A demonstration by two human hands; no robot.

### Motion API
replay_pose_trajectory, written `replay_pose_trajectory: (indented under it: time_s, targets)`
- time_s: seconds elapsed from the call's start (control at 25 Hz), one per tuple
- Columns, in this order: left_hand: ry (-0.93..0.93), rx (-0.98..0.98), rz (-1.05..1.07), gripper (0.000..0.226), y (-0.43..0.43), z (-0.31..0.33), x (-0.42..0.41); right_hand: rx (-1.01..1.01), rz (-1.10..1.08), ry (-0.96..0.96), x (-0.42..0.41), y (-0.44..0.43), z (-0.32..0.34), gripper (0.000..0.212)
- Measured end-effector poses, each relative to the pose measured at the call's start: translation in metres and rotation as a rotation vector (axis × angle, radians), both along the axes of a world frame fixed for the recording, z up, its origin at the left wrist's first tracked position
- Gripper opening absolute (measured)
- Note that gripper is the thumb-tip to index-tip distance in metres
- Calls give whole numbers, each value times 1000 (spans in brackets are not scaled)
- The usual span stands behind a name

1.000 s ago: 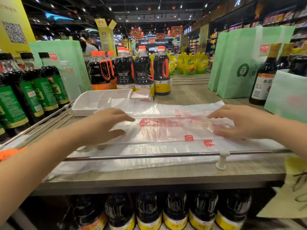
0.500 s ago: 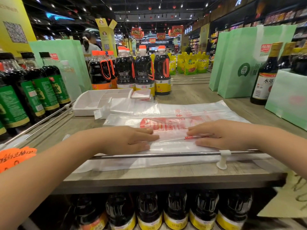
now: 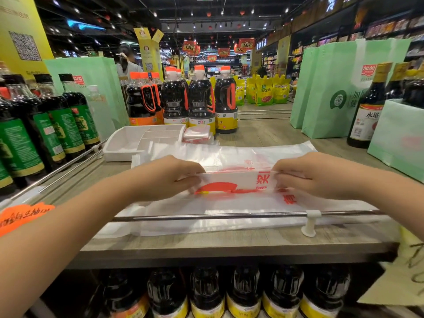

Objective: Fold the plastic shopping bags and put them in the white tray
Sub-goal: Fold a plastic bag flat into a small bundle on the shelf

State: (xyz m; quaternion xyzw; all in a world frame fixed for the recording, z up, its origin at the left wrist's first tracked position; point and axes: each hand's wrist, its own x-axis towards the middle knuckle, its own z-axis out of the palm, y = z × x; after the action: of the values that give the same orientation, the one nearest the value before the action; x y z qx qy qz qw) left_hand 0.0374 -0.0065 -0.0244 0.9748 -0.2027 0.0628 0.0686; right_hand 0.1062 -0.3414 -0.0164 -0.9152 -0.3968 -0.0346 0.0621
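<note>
On the wooden shelf top [image 3: 229, 242], just behind the metal rail [image 3: 206, 217], both hands are on one plastic bag [image 3: 238, 182]. The left hand [image 3: 167, 177] grasps the left end of its folded strip and the right hand [image 3: 307, 175] pinches the right end, fingers curled over the edge. Red print runs across the strip, but the fold cuts the characters and I can't read them.

The bag sits on a pile of flat bags [image 3: 229, 226] that slips under the rail toward the front edge. The white tray [image 3: 128, 143] is back left, right at the pile's far corner. A folded bundle [image 3: 197, 134] lies just beside the tray's right wall.

For labels, the dark bottle [image 3: 367, 111] on the right reads "水塔". The tall green paper bags [image 3: 332, 88] carry a red "加加" logo. A QR code [image 3: 25, 45] shows on the yellow panel far left.

Orange-capped soy bottles [image 3: 199, 99] stand behind the tray and green-labelled bottles [image 3: 57, 115] line the left side. A white clip [image 3: 309, 222] props the rail on the right, near the right forearm. An orange tag [image 3: 23, 216] sits by the left forearm, its scrawl unreadable.

Bare wood shows between the pile and the green paper bags.
</note>
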Motion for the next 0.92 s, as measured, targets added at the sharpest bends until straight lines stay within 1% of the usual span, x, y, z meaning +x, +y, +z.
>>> replay_pose_trajectory:
  time_s: [0.08,0.16,0.24,0.36,0.48,0.6,0.68,0.76,0.84,0.92]
  targets:
    - [35,-77,28,23,2,7,2,52,-24,47,2,0,9,26]
    - [61,-90,59,24,1,9,7,-2,-60,5,5,5,13,32]
    - [59,-56,107,28,-1,8,14,-91,-83,-73,11,12,10,39]
    - [23,28,154,40,-2,2,24,-181,-141,-72,16,15,1,46]
    - [40,47,112,42,-5,-5,26,-267,-166,-50,16,15,-4,47]
    - [111,44,91,46,-8,-13,25,-337,-135,-70,18,15,-9,48]
    - [163,56,96,53,-12,-15,24,-296,-127,-70,20,17,-13,50]
    - [193,87,63,54,-19,-15,22,-251,-104,-48,21,22,-16,53]
    - [213,124,0,55,-26,-16,21,-235,-55,28,20,32,-20,56]
    - [261,159,-13,56,-30,-19,22,-219,-31,122,20,39,-24,59]
